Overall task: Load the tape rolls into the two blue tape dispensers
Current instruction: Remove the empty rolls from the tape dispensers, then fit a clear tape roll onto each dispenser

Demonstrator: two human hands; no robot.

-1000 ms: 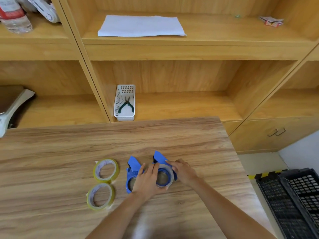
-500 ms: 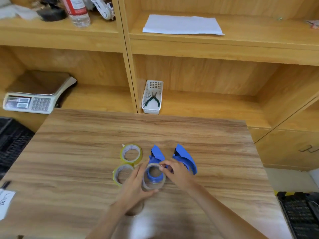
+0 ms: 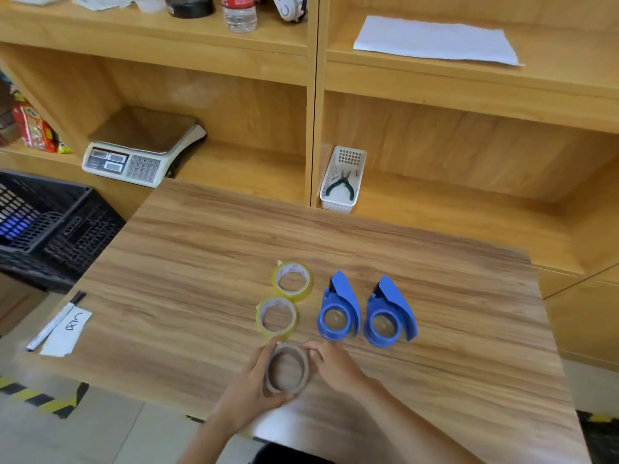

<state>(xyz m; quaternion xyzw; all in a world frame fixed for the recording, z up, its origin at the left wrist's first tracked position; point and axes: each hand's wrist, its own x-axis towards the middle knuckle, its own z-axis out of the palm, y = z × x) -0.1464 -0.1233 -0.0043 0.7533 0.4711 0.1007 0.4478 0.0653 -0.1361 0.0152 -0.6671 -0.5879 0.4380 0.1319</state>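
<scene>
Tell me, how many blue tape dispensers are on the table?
2. Left dispenser lies beside the yellow tape rolls; right dispenser lies just right of it. Both look empty. No others visible.

The rectangular table (image 3: 207,249) under my hands was wood-grain laminate, smooth with a dull sheen. On it, the two blue teardrop-shaped tape dispensers (image 3: 339,311) (image 3: 390,313) looked like hard moulded plastic, satin rather than glossy. Left of the dispensers, two yellowish rolls of clear tape (image 3: 292,281) (image 3: 276,318) shone glossy, each with a paler inner ring, seemingly cardboard. Nearer me than the dispensers, my left hand (image 3: 249,390) and right hand (image 3: 335,365) pinched a bare grey-brown ring (image 3: 287,369), matt like cardboard. Behind the table, the shelving (image 3: 469,105) was smooth pale wood finish, holding a white perforated plastic basket (image 3: 342,180) and a matt white paper sheet (image 3: 435,40).
</scene>
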